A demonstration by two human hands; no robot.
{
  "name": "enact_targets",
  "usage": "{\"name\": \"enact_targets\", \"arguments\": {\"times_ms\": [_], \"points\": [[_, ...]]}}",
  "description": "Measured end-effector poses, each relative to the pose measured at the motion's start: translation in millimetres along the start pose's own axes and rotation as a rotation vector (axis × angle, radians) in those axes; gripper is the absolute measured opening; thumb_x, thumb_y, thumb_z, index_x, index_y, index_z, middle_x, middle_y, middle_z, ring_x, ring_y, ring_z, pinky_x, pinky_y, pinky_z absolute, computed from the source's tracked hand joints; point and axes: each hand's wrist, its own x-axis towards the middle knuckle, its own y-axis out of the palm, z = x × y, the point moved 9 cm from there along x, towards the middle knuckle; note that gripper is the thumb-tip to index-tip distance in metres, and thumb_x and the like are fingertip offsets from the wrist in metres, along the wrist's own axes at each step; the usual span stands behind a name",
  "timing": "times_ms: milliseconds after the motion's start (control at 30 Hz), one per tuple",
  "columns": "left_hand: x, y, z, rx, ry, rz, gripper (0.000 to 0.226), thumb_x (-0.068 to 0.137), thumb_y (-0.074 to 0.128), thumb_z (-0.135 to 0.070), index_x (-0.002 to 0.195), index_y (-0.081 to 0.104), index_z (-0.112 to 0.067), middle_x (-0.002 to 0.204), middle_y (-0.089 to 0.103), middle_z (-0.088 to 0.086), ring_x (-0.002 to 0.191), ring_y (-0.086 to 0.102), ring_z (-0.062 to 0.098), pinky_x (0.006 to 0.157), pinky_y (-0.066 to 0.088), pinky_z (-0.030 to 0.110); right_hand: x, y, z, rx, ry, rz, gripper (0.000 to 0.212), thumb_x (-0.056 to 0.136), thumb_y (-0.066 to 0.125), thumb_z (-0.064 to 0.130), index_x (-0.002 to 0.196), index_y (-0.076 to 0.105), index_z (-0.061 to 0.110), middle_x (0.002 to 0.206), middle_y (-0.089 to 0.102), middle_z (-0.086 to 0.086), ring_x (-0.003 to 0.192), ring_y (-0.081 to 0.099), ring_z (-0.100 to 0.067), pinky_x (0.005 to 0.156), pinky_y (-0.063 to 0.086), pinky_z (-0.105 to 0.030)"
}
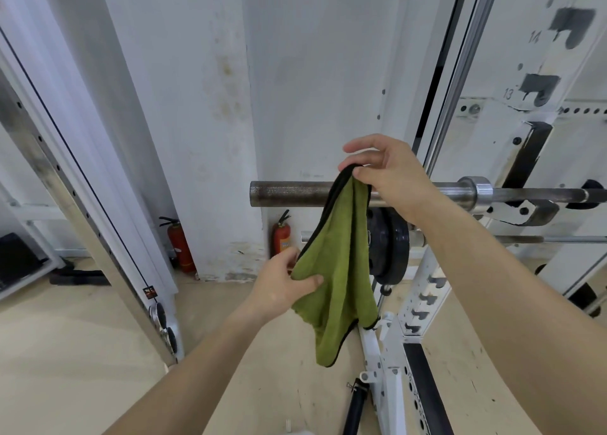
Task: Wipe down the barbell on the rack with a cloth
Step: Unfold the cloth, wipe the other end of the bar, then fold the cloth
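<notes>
A scuffed white wall (203,106) (stained near its base) rises from a pale beige floor (82,352); two red fire extinguishers (179,240) stand against it, flanking the corner.

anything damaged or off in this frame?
The steel barbell sleeve looks dull and speckled, rust or grime. The white wall column shows brownish stains and peeling paint near its base. The green cloth looks intact.

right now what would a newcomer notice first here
A green cloth hangs in the middle, pinched at the top by the right hand and lower down by the left hand. Just behind it, the barbell lies level on the white rack. Two red fire extinguishers stand by the wall below.
</notes>
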Motion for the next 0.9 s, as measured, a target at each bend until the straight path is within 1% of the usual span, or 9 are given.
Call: {"name": "enact_targets", "arguments": {"times_ms": [100, 233, 300, 367, 433, 500, 633, 767, 900], "points": [[-6, -1, -1, -0.004, 0.035, -0.032, 0.033, 0.077, 0.080, -0.029, 0.090, 0.052, -0.020, 0.083, 0.067, 0.000, 0.076, 0.066, 0.023, 0.067, 0.058, 0.041, 3, -10, -7, 0.005, 0.023, -0.086, 0.034, 0.090, 0.054, -0.013, 0.110, 0.066, 0.012, 0.092, 0.077, -0.004, 0.087, 0.071, -0.018, 0.072, 0.058, -0.026], [-11, -7, -3, 0.102, 0.068, -0.171, 0.037, 0.085, 0.072, -0.038, 0.096, 0.037, -0.030, 0.090, 0.063, 0.000, 0.077, 0.064, 0.024, 0.065, 0.056, 0.048, 3, -22, -19, 0.072, 0.080, -0.193, 0.033, 0.089, 0.052, -0.015, 0.109, 0.065, 0.008, 0.090, 0.077, -0.004, 0.085, 0.072, -0.013, 0.069, 0.056, -0.023], [-11, -6, -7, 0.051, 0.118, -0.196, 0.032, 0.088, 0.069, -0.028, 0.098, 0.040, -0.035, 0.097, 0.061, -0.009, 0.084, 0.063, 0.016, 0.070, 0.057, 0.042, 4, -24, -23, 0.097, 0.099, -0.213, 0.034, 0.089, 0.053, -0.016, 0.110, 0.065, 0.008, 0.089, 0.077, -0.004, 0.086, 0.072, -0.014, 0.069, 0.057, -0.023], [-13, -2, -15, -0.033, 0.188, -0.174, 0.039, 0.089, 0.068, -0.012, 0.103, 0.046, -0.041, 0.105, 0.057, -0.019, 0.091, 0.058, 0.001, 0.080, 0.051, 0.023, 4, -23, -25, 0.117, 0.108, -0.208, 0.033, 0.089, 0.053, -0.015, 0.109, 0.065, 0.009, 0.089, 0.077, -0.005, 0.086, 0.073, -0.015, 0.071, 0.058, -0.025], [-14, 2, -23, -0.009, 0.275, -0.159, 0.045, 0.086, 0.068, 0.000, 0.104, 0.052, -0.038, 0.110, 0.053, -0.013, 0.097, 0.052, -0.004, 0.087, 0.041, 0.016, 5, -20, -26, 0.134, 0.107, -0.193, 0.033, 0.089, 0.054, -0.015, 0.109, 0.065, 0.009, 0.091, 0.077, -0.006, 0.085, 0.073, -0.016, 0.071, 0.058, -0.027], [-16, 4, -28, 0.059, 0.340, -0.163, 0.046, 0.082, 0.069, 0.002, 0.101, 0.054, -0.036, 0.115, 0.047, -0.008, 0.106, 0.049, -0.002, 0.092, 0.040, 0.018, 5, -19, -26, 0.138, 0.109, -0.192, 0.032, 0.090, 0.054, -0.015, 0.109, 0.064, 0.009, 0.091, 0.077, -0.007, 0.082, 0.072, -0.013, 0.069, 0.058, -0.025], [-21, 9, -40, 0.182, 0.447, -0.148, 0.041, 0.080, 0.074, -0.013, 0.088, 0.046, -0.042, 0.120, 0.038, -0.011, 0.117, 0.043, 0.007, 0.099, 0.040, 0.025, 5, -21, -28, 0.139, 0.126, -0.244, 0.030, 0.090, 0.054, -0.014, 0.107, 0.064, 0.009, 0.090, 0.077, -0.004, 0.081, 0.073, -0.011, 0.068, 0.058, -0.024], [-18, 36, -26, 0.525, 0.428, 0.087, 0.027, 0.076, 0.067, -0.055, 0.077, 0.053, -0.032, 0.119, 0.036, -0.011, 0.109, 0.035, 0.016, 0.091, 0.040, 0.033, 7, -19, -23, 0.134, 0.103, -0.245, 0.029, 0.090, 0.056, -0.013, 0.108, 0.063, 0.009, 0.088, 0.077, -0.003, 0.081, 0.073, -0.010, 0.068, 0.057, -0.024], [-23, 49, -10, 0.861, 0.536, 0.120, 0.029, 0.078, 0.059, -0.057, 0.088, 0.066, -0.030, 0.112, 0.042, -0.002, 0.103, 0.036, 0.019, 0.083, 0.045, 0.035, 6, -6, -17, 0.006, 0.061, -0.163, 0.032, 0.089, 0.057, -0.010, 0.107, 0.063, 0.016, 0.087, 0.078, 0.000, 0.079, 0.072, -0.012, 0.064, 0.058, -0.028]]}}
